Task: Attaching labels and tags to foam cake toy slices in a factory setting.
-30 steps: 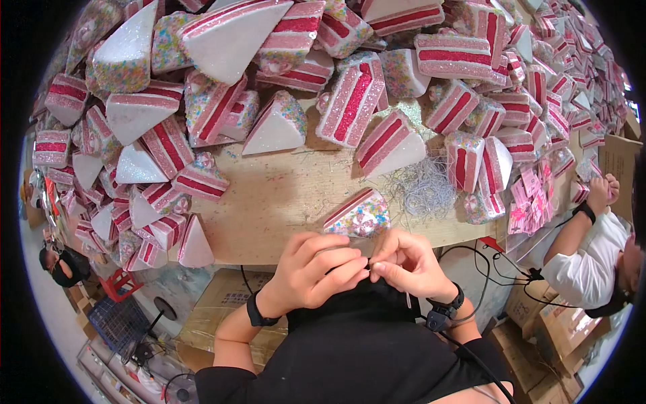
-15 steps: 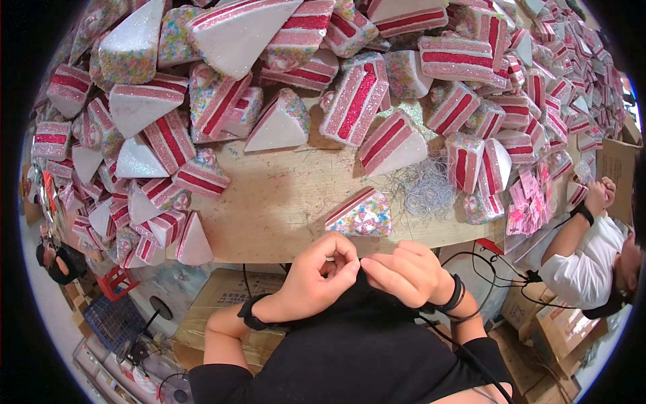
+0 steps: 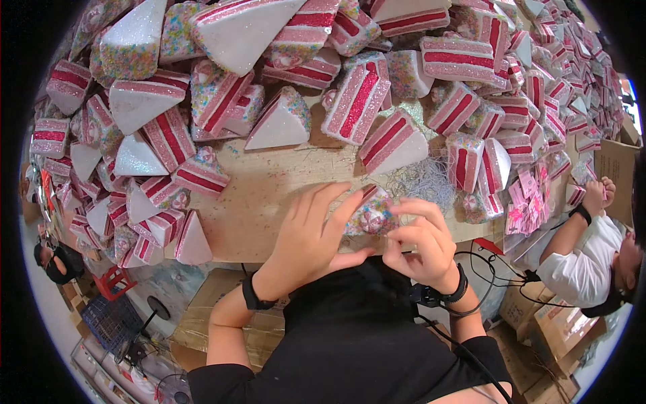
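A toy cake slice (image 3: 371,214) with colourful sprinkles and a pale pink rosette lies between my hands at the table's front edge. My left hand (image 3: 306,232) is by its left side, fingers stretched out and thumb apart; the fingertips reach the slice or just over it. At the slice's right side is my right hand (image 3: 425,244), its fingers bent and thumb and forefinger close together. Whatever is in that pinch is too small to make out. Behind the slice sits a tangle of thin clear threads (image 3: 425,185).
Similar cake slices (image 3: 247,34) are heaped across the back and both sides of the wooden table (image 3: 269,178). Pink tags (image 3: 529,202) lie at the right. Another person (image 3: 582,252) works at the far right. Black cables (image 3: 494,273) hang below the edge, near cardboard boxes (image 3: 548,323).
My hands were pinched together in front of the slice. Now they have parted and moved forward to either side of it, the left with fingers spread. The slice has tilted slightly.
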Demonstrator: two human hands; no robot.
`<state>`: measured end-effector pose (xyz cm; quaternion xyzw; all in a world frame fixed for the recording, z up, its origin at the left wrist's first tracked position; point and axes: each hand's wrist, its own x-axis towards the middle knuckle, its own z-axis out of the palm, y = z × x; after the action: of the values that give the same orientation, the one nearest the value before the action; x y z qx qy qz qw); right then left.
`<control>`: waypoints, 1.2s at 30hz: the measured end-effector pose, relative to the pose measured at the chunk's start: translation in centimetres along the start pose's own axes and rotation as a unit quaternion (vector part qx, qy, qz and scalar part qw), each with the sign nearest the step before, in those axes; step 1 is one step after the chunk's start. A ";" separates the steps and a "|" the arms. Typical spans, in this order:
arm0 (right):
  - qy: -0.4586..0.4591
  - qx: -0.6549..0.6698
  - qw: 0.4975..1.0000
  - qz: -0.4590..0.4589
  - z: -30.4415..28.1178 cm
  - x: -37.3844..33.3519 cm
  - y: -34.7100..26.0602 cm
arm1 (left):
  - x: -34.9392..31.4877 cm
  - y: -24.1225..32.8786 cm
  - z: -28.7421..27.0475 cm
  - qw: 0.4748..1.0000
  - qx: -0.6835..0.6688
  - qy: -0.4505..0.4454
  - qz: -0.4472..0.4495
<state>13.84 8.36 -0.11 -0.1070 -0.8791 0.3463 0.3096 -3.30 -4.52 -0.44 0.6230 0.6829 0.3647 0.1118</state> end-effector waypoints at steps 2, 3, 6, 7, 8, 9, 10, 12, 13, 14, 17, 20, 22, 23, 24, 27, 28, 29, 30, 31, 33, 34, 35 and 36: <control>-0.027 0.001 0.999 0.035 0.0 -0.2 -0.4 | -0.2 -0.1 0.8 1.000 -0.018 -0.017 0.001; -0.028 -0.001 0.999 0.047 0.1 -0.4 -0.4 | -0.4 -0.1 1.3 1.000 -0.013 -0.022 0.005; -0.025 -0.002 0.998 0.063 0.2 -0.3 -0.5 | -0.5 0.1 1.4 1.000 -0.025 -0.007 0.016; -0.023 -0.002 0.998 0.067 0.2 -0.3 -0.5 | -0.5 0.2 1.4 0.999 -0.033 0.002 0.018; -0.024 0.006 0.997 0.071 0.1 -0.2 -0.5 | -0.6 0.3 1.4 0.999 -0.038 0.004 0.011; -0.025 0.014 0.997 0.075 0.1 -0.2 -0.5 | -0.8 0.3 1.3 0.999 -0.042 0.005 0.004; -0.025 0.022 0.996 0.079 0.0 -0.1 -0.5 | -0.9 0.3 1.2 0.999 -0.047 0.007 -0.003; -0.020 0.021 0.997 0.076 0.3 -0.2 -0.5 | -1.0 0.3 1.0 0.999 -0.049 -0.003 0.009; -0.018 0.021 0.997 0.075 0.5 -0.3 -0.5 | -1.0 0.3 0.9 0.999 -0.050 -0.007 0.016; -0.017 0.024 0.996 0.081 0.5 -0.4 -0.5 | -1.0 0.3 0.9 0.998 -0.056 -0.006 0.015; -0.015 0.031 0.995 0.094 0.5 -0.5 -0.4 | -0.9 0.3 1.0 0.998 -0.062 -0.001 0.018; -0.013 0.033 0.995 0.095 0.6 -0.5 -0.4 | -1.1 0.3 1.1 0.998 -0.057 0.000 0.021; -0.019 0.033 0.995 0.094 0.6 -0.5 -0.5 | -1.2 0.3 1.1 0.998 -0.061 0.007 0.017; -0.020 0.033 0.995 0.095 0.7 -0.5 -0.5 | -1.4 0.4 1.1 0.998 -0.060 0.008 0.014; -0.021 0.032 0.995 0.096 0.7 -0.5 -0.5 | -1.4 0.4 1.2 0.998 -0.061 0.008 0.012; -0.028 0.020 0.994 0.103 0.7 -0.6 -0.7 | -1.4 0.4 1.2 0.998 -0.055 0.010 0.016; -0.030 0.014 0.994 0.106 0.6 -0.7 -0.7 | -1.2 0.4 1.2 0.998 -0.053 0.010 0.020; -0.045 -0.009 0.994 0.095 0.4 -0.8 -1.0 | -1.2 0.5 1.2 0.999 -0.034 0.007 0.026; -0.058 -0.038 0.994 0.081 0.1 -0.5 -1.0 | -1.0 0.4 1.3 0.999 -0.016 0.009 0.039; -0.069 -0.068 0.993 0.068 -0.2 -0.4 -1.2 | -0.9 0.5 1.4 0.999 0.002 0.010 0.053; -0.099 -0.082 0.986 0.108 -0.5 -0.5 -2.4 | -0.8 1.1 1.5 0.997 0.027 0.005 0.070; -0.113 -0.087 0.980 0.142 -0.6 -0.7 -3.1 | -0.8 1.4 1.5 0.996 0.040 0.007 0.085; -0.102 -0.074 0.979 0.162 -0.8 -0.8 -3.2 | -1.0 1.6 1.6 0.995 0.054 0.006 0.085; -0.087 -0.064 0.977 0.183 -1.0 -1.0 -3.3 | -1.1 1.8 1.9 0.994 0.066 0.005 0.090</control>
<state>15.39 6.10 2.20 -0.2551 -0.8884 0.3484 0.1557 -0.53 -4.94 -0.93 0.6861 0.6473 0.3303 0.0341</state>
